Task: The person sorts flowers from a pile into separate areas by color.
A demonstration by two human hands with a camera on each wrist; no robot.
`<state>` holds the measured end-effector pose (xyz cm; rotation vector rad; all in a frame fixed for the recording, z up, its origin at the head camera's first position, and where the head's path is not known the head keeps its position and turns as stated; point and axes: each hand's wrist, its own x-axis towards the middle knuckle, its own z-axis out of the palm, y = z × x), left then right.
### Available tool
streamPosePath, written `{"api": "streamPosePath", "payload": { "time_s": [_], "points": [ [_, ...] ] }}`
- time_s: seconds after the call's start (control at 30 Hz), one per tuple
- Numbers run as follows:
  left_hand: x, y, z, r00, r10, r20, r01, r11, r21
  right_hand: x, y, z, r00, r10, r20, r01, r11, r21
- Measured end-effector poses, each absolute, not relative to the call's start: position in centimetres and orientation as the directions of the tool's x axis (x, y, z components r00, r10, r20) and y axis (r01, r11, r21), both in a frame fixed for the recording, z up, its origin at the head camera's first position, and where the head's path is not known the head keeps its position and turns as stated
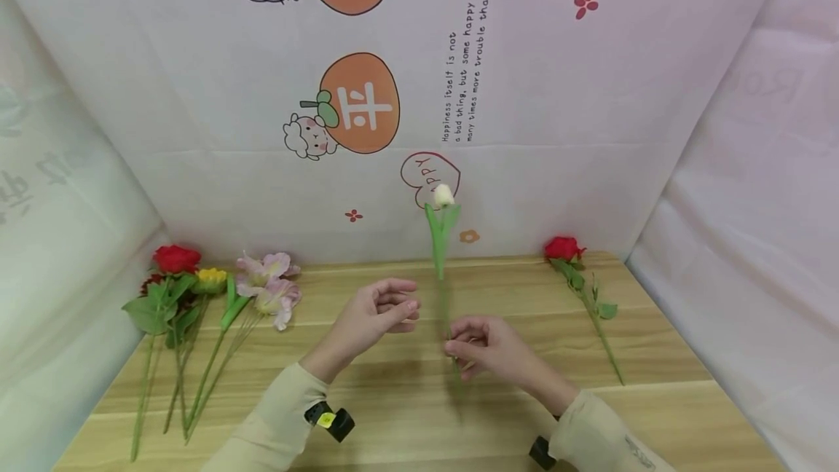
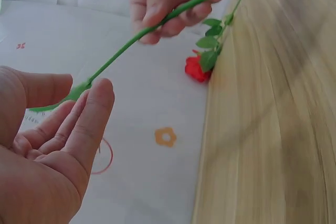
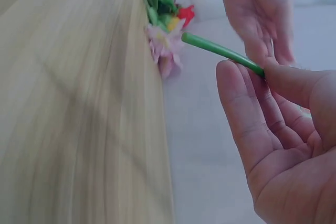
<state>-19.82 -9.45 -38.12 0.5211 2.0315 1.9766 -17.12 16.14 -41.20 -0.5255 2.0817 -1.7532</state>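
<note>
A white artificial tulip [image 1: 443, 196] with green leaves stands nearly upright over the middle of the table. My right hand [image 1: 488, 348] pinches its green stem [image 3: 220, 52] between thumb and fingers, low on the stem; the cut end sticks out past the fingers in the right wrist view. Just left of the flower is my left hand [image 1: 387, 309], its fingers loosely bent and holding nothing. In the left wrist view the thumb and fingertips of that left hand [image 2: 58, 145] are apart, close to the stem below the leaves.
On the wooden table [image 1: 393, 414], a red rose [image 1: 564, 248] lies at the right. At the left lie several flowers: another red rose [image 1: 176, 258], a yellow flower [image 1: 211, 280] and pink blossoms [image 1: 269, 282]. A printed white cloth [image 1: 524, 166] rises behind the table.
</note>
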Motion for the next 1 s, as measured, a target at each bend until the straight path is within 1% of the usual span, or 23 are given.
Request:
{"api": "streamPosePath", "payload": {
  "time_s": [0.2,0.53,0.67,0.77,1.0],
  "points": [
    [-19.7,-12.1,-38.5,-0.911,0.407,0.066,0.102,0.068,0.992,-17.5,18.4,-41.9,-0.878,-0.475,-0.057,-0.049,0.208,-0.977],
    [-18.5,-16.6,-39.2,-0.938,0.332,0.096,0.186,0.252,0.95,-17.9,22.2,-42.7,-0.894,-0.436,-0.106,-0.027,0.289,-0.957],
    [-18.0,-18.7,-39.5,-0.945,0.308,0.106,0.201,0.296,0.934,-18.1,23.9,-43.2,-0.9,-0.421,-0.112,-0.031,0.32,-0.947],
    [-17.7,-20.5,-39.9,-0.953,0.285,0.103,0.191,0.301,0.935,-18.1,25.1,-43.4,-0.907,-0.398,-0.134,-0.007,0.333,-0.943],
    [-16.7,-23.8,-41.2,-0.979,0.195,0.055,0.116,0.319,0.941,-18.0,26.6,-43.7,-0.919,-0.356,-0.168,0.033,0.356,-0.934]
  ]
}}
